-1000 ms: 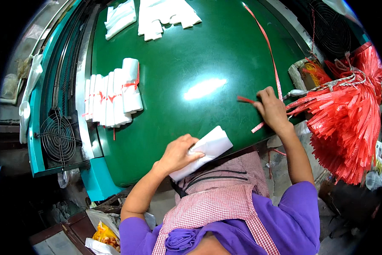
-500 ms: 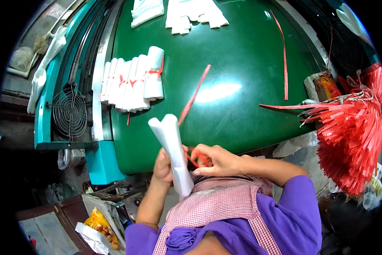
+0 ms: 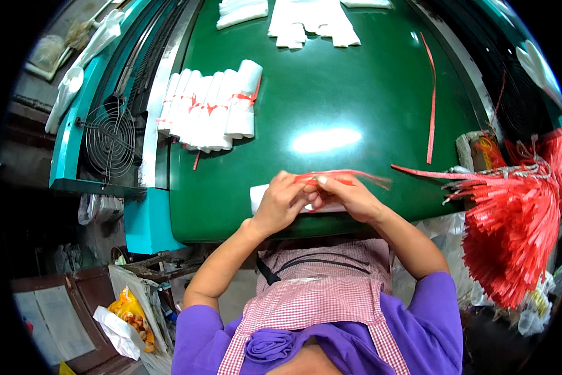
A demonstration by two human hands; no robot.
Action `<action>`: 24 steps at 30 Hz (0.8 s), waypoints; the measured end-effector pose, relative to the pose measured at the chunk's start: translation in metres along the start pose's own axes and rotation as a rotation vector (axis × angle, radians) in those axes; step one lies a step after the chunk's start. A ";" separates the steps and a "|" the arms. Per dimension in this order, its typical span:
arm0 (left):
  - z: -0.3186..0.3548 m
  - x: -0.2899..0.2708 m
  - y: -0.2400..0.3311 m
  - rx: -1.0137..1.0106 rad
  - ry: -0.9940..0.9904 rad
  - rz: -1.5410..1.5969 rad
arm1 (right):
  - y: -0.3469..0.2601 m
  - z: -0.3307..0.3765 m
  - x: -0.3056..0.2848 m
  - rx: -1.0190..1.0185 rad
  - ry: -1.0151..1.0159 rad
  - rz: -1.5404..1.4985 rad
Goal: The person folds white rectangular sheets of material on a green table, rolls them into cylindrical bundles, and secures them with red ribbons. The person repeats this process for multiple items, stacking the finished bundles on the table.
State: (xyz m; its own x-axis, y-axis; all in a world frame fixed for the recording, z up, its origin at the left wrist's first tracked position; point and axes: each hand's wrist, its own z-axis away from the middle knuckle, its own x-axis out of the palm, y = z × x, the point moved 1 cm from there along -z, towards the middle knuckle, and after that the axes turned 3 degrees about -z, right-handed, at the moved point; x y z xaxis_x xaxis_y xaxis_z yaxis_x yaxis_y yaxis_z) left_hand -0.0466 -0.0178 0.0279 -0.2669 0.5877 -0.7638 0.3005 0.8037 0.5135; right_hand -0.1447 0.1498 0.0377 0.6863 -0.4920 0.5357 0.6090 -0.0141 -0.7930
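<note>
The fingers of the left hand (image 3: pixel 279 203) and right hand (image 3: pixel 349 197) nearly meet, both appearing pinched on a red ribbon (image 3: pixel 337 174), whose free end blurs out past the right fingers. Beneath them, mostly covered, lies a white roll (image 3: pixel 257 197), its end showing just left of the left fingers; the hands probably bear down on it so it cannot turn while the ribbon is worked. Just nearer than the fingers, the edge of the green tabletop (image 3: pixel 368 112) leaves little room toward the body, whereas beyond them bare surface stretches well away. Farther out to the fingers' left, tied white rolls (image 3: pixel 215 112) stand side by side, perhaps lined up to stay clear of the hands. Rightward, a red ribbon bundle (image 3: pixel 512 231) hangs past the edge, one strand pointing toward the fingers, presumably for easy reach, though it narrows elbow room there.
</note>
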 end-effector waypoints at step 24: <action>0.019 0.003 -0.030 -0.410 0.053 0.938 | -0.001 -0.015 0.028 -0.637 -0.206 1.665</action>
State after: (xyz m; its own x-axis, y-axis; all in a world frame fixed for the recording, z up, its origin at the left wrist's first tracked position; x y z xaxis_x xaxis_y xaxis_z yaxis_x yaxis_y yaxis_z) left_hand -0.0393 -0.0422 0.0031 -0.1284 0.9913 0.0275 0.0750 -0.0179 0.9970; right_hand -0.1320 0.1231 0.0491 0.4194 -0.2329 -0.8774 -0.9013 0.0089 -0.4332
